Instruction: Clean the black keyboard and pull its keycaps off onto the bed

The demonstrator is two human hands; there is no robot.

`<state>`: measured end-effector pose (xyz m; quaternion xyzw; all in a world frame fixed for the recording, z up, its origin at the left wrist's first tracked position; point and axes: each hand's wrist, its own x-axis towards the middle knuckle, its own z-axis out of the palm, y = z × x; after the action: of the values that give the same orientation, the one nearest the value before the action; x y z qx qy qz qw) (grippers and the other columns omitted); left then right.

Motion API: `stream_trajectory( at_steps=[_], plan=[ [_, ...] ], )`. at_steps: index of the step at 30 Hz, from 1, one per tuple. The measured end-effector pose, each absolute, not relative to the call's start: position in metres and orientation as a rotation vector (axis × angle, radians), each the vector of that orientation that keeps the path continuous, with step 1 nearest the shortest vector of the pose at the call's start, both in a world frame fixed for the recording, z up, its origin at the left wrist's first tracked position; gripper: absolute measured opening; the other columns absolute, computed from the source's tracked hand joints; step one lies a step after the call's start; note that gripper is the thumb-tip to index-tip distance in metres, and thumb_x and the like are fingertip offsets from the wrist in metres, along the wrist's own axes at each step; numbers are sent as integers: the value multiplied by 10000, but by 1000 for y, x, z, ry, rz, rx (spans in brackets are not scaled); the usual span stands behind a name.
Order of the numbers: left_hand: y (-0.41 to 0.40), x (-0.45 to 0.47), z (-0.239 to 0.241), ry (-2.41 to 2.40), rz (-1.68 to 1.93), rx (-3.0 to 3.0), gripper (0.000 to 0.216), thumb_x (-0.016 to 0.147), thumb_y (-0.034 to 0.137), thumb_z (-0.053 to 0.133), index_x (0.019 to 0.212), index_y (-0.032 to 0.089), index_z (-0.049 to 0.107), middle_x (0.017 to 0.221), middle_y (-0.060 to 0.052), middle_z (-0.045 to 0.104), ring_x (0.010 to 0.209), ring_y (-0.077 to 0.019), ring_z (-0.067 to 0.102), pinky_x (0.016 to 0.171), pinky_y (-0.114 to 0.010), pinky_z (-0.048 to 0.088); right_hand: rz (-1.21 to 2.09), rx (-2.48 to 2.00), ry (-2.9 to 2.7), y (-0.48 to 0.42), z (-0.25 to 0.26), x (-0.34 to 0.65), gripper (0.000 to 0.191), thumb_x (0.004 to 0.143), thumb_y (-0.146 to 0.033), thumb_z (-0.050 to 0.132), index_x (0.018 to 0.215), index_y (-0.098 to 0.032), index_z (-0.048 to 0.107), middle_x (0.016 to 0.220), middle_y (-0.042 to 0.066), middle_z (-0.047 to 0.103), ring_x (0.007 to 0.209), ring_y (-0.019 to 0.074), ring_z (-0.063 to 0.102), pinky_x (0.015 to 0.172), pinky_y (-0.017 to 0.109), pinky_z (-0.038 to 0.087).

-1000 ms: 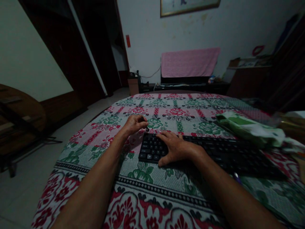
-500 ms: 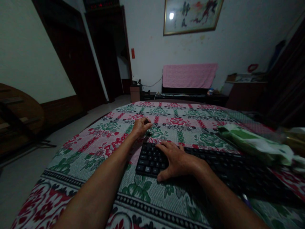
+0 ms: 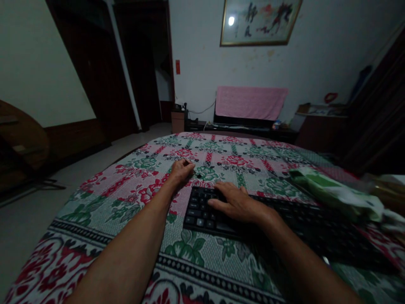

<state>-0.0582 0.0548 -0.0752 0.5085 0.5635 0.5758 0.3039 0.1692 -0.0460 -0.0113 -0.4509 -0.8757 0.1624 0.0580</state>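
Note:
A black keyboard (image 3: 202,211) lies on the flower-patterned tablecloth (image 3: 186,249), slanting away to the right. Over its left part rests my right hand (image 3: 236,202), fingers stretched and the thumb apart above the keys. It covers some of the keys and grips nothing. Beyond the keyboard's left corner, my left hand (image 3: 182,169) is closed, thumb and fingers pinched together just above the cloth. What they hold, if anything, is too small to make out. A small dark spot (image 3: 199,176) shows on the cloth right of that hand; I cannot tell whether it is an object.
A green and white plastic packet (image 3: 335,190) lies behind the keyboard on the right. Part of a small shiny thing (image 3: 325,260) shows beside my right forearm. Across the room, a pink cloth (image 3: 251,102) hangs over a low stand. A round wooden board (image 3: 23,139) leans at left.
My left hand has shifted slightly left, still pinched. My right thumb has moved from the keyboard's front edge up over the keys. The camera view has turned a little.

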Motion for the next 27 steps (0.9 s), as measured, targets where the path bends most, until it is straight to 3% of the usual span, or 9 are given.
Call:
stream_trajectory(
  at_steps=[4,9,13,18,27],
  plan=[
    [63,-61,-79,1558,1479,1516,208,626,333,595,728,152,587,560,-1,608,503,-127,558,495,-218,405,295,-1281,-2658,-19,-8,150,394,878,-382,365,1154,-171,552,1191,116,560,1111,242,491,954,379,340],
    [63,-61,-79,1601,1498,1594,195,630,329,586,726,161,603,589,-8,618,530,-135,565,530,-232,415,214,-1163,-2766,25,-14,119,361,777,-136,425,1078,-189,617,1122,65,623,1033,188,550,868,253,387],
    [63,-60,-80,1626,1481,1585,186,637,327,582,726,164,600,589,-9,623,542,-138,571,537,-229,413,149,-1206,-2790,44,-25,104,328,750,-148,435,994,-200,649,975,55,668,911,183,597,765,240,410],
    [66,-61,-84,1647,1495,1579,191,656,325,571,758,166,595,611,-12,630,561,-142,585,541,-230,421,149,-1319,-2671,51,-33,95,321,738,-185,490,1010,-236,651,949,43,674,877,175,599,727,227,401],
    [59,-52,-78,1487,1485,1398,192,619,291,610,756,163,568,584,9,613,506,-128,582,492,-220,425,221,-1476,-2494,71,-36,116,255,815,-206,427,875,-159,671,872,59,683,776,133,586,651,188,370]
  ],
)
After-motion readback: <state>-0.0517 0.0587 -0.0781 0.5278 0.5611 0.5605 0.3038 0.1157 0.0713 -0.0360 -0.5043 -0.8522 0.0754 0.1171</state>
